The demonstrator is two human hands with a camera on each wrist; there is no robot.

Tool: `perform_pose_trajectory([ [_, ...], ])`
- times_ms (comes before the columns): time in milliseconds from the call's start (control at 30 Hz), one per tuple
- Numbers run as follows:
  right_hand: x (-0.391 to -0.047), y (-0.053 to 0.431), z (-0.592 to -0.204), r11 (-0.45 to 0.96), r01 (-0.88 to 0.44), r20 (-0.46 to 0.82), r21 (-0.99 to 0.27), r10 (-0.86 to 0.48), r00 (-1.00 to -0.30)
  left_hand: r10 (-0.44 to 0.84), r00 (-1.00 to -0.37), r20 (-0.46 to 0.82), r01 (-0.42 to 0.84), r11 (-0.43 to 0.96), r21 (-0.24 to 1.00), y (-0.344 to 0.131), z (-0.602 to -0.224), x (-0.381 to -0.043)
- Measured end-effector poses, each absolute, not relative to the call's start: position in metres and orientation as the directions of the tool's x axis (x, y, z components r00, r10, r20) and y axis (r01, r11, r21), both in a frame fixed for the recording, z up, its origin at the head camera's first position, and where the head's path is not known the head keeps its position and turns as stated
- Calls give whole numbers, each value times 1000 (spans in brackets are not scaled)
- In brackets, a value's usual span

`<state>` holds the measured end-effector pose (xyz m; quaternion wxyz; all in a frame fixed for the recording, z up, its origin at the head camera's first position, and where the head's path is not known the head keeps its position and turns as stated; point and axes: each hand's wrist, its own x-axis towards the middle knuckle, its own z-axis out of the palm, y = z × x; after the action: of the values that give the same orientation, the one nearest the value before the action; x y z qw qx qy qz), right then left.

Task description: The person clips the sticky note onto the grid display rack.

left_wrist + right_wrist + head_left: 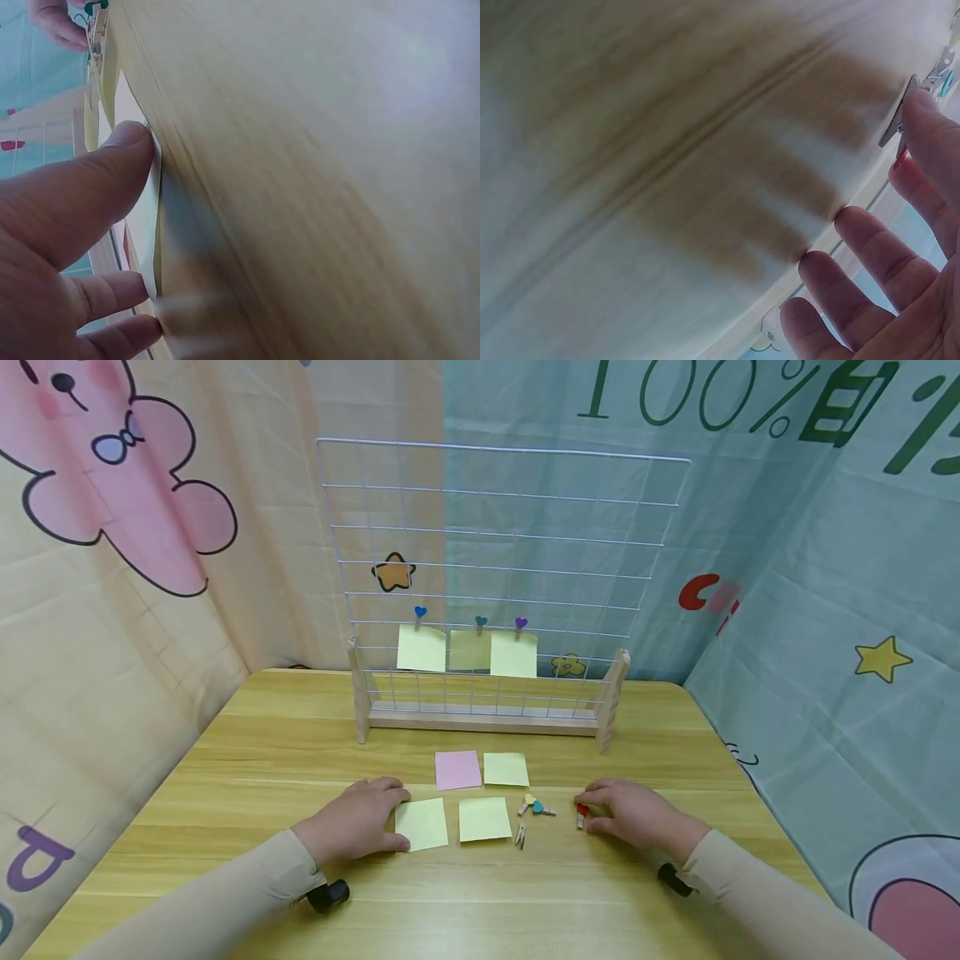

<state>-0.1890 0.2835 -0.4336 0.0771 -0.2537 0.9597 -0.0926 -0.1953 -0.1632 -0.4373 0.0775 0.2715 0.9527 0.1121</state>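
Observation:
My left hand rests at the left edge of a pale yellow sticky note on the table. In the left wrist view the thumb lies on that note's edge, with the fingers spread apart from it. On the right, my right hand pinches a small clothespin with a red heart between thumb and index finger. The right wrist view shows this clothespin from the side, with the other fingers extended. Between the hands lie a yellow-heart clothespin, a blue-heart one and another clothespin.
A white wire grid stands in a wooden base at the back. Heart clothespins hold three yellow notes on it. Two more yellow notes and a pink note lie on the wooden table. Printed curtains surround it.

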Motion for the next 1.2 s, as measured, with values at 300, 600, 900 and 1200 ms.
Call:
perform_pose_trajectory([
  [300,-188,280,-431,838,-506,-75,-205,-529,-845,531,-845,-66,502,828,250,-161,-436,-197],
  [600,-190,280,-434,817,-550,-28,-172,-562,-827,517,-854,-64,479,828,292,-161,-439,-198],
  [900,-189,281,-436,802,-577,9,-156,-583,-813,512,-857,-63,468,823,322,-161,-440,-199],
  [1200,-190,281,-438,811,-555,-1,-186,-565,-825,501,-863,-62,451,820,352,-162,-441,-199],
])
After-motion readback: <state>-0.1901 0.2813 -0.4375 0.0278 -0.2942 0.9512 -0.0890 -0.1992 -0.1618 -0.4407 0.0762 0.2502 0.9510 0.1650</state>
